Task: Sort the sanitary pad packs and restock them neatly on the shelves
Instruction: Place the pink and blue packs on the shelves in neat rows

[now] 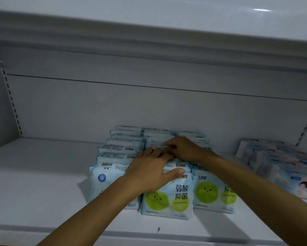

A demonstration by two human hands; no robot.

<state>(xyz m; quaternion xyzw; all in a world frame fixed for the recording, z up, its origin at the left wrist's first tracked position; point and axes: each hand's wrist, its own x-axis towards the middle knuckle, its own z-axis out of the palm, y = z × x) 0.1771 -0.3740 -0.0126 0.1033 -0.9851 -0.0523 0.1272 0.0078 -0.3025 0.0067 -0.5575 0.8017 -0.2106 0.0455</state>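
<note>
Three rows of pale blue soft plastic pad packs printed with green smiling circles stand upright, front to back, mid-way along the white metal shelf; faces forward, barcode strips up, tops roughly level; the front middle pack sits a little ahead of its neighbours. Left hand lies flat over the tops of the middle row; grip wide, fingers straight, thumb across the front packs; we judge it presses the row down and together so the packs stand square. Right hand is further back on the same row; fingers curled, grip narrow, seemingly pinching the top edge of one pack; we think it is seating that pack into line, though the contact is partly hidden by the left fingers. The packs look soft and crinkly; likely to slump or fan if let go unevenly. A pile of pink-and-blue pad packs lies to the right, apart from the green rows; sorted by kind, we think.
</note>
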